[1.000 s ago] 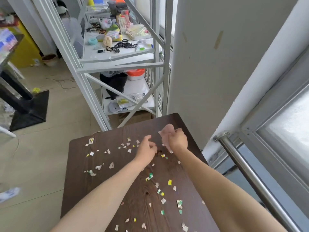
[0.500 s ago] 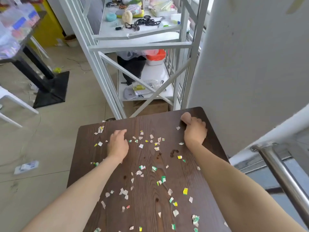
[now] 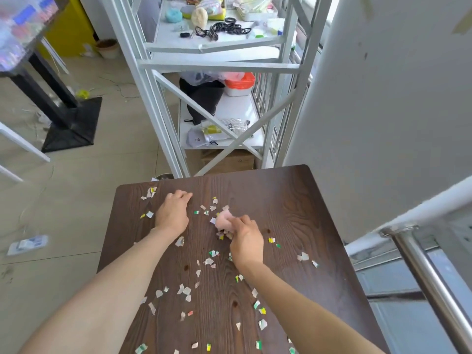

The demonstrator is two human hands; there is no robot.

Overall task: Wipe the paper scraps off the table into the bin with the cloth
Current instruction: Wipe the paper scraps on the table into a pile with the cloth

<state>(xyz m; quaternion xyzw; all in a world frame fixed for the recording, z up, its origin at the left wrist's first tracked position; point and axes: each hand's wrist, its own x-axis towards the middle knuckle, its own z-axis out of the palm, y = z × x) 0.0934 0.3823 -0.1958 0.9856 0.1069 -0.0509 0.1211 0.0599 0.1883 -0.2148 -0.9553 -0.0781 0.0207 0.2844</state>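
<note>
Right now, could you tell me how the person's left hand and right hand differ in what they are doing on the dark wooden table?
The left hand lies palm down and empty, while the right hand has its grip closed on the crumpled pink cloth. The left hand sits nearer the table's left side; the right hand is near the middle, among the coloured paper scraps. Both rest on the dark wooden table with bare forearms.

This looks like a cluttered workroom or storage area. At twelve o'clock a white metal shelving rack (image 3: 219, 65) holds loose cords, sponges and packets; a tiled beige floor (image 3: 76, 190) lies at nine o'clock, beside the dark wood-grain tabletop (image 3: 281, 200).
</note>
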